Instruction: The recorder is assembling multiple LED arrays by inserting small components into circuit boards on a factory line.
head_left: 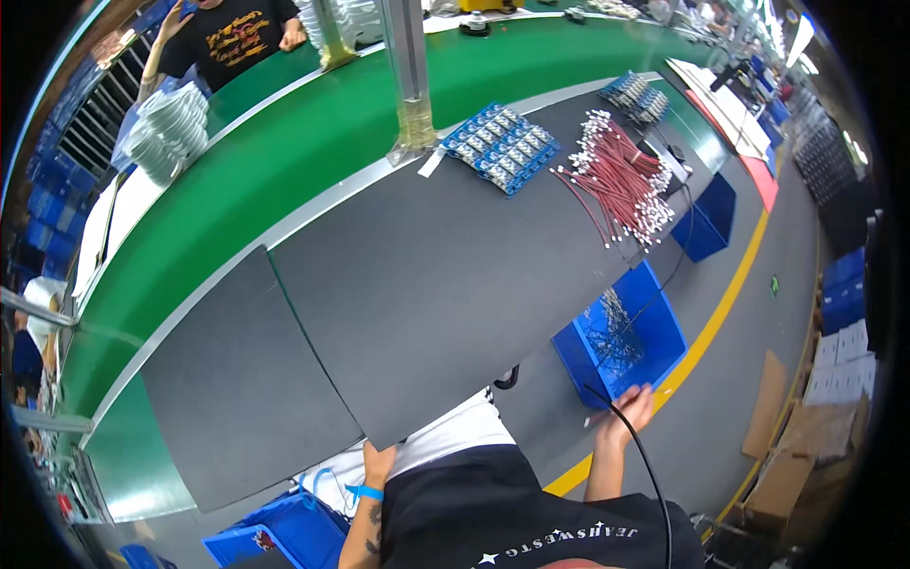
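My left hand (pixel 379 463), with a blue band (pixel 366 492) at the wrist, is at the near edge of the grey table mat (pixel 408 266), by the seam between its two pieces. Its fingers are mostly hidden there, so whether they grip anything does not show. Out to the right, my right hand (pixel 629 412) is beside the near rim of a blue bin (pixel 657 327). The fingers look stretched and slightly apart, a little blurred, with nothing visible in them. Thin wire-like pieces (pixel 614 343) lie inside that bin.
Red cables with white connectors (pixel 621 180) lie in a heap at the mat's far right. Blue-and-white board panels (pixel 500 147) are beside them. A metal post (pixel 408 85) rises behind. A black cable (pixel 649 465) hangs near my right arm. Another blue bin (pixel 284 531) stands lower left.
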{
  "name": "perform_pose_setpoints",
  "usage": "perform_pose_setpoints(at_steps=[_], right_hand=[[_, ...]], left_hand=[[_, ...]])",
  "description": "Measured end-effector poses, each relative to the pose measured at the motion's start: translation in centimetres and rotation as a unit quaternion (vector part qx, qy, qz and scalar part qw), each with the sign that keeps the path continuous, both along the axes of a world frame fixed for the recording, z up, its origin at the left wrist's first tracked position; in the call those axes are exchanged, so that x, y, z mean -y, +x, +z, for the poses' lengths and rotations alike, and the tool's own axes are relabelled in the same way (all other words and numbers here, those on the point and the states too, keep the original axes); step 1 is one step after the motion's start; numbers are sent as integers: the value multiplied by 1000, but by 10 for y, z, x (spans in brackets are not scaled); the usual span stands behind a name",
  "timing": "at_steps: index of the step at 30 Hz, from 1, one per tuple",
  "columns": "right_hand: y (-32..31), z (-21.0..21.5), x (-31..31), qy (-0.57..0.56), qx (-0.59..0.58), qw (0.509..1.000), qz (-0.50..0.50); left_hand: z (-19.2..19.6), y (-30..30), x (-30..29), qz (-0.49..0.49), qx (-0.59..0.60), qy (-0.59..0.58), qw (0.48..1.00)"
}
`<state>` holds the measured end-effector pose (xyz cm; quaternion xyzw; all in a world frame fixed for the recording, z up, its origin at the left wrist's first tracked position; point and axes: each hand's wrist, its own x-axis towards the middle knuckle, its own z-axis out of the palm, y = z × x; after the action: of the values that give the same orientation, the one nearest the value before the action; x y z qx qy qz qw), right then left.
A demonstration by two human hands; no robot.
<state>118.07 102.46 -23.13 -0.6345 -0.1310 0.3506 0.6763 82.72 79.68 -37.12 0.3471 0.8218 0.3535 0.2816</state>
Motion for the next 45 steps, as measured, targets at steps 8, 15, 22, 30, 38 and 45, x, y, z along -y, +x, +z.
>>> perform_pose_setpoints(at_steps=[8, 15, 22, 30, 38, 45], right_hand=[[-101, 57, 62, 76, 325, 736, 589], [-138, 78, -180, 116, 579, 770, 240], [-128, 83, -247, 53, 774, 584, 236], [-144, 99, -292, 148, 549, 800, 194], [-206, 91, -386, 84, 591, 628, 500], [-182, 85, -385, 167, 710, 597, 334]], left_hand=[[-51, -33, 8, -157, -37, -233, 959], [-31, -19, 19, -102, 32, -201, 974], [-7, 2, 1, -53, 118, -211, 969], [11, 36, -8, -8, 184, -188, 965], [58, 65, -46, -73, 308, -20, 949], [280, 13, -94, -183, 9, 103, 978]])
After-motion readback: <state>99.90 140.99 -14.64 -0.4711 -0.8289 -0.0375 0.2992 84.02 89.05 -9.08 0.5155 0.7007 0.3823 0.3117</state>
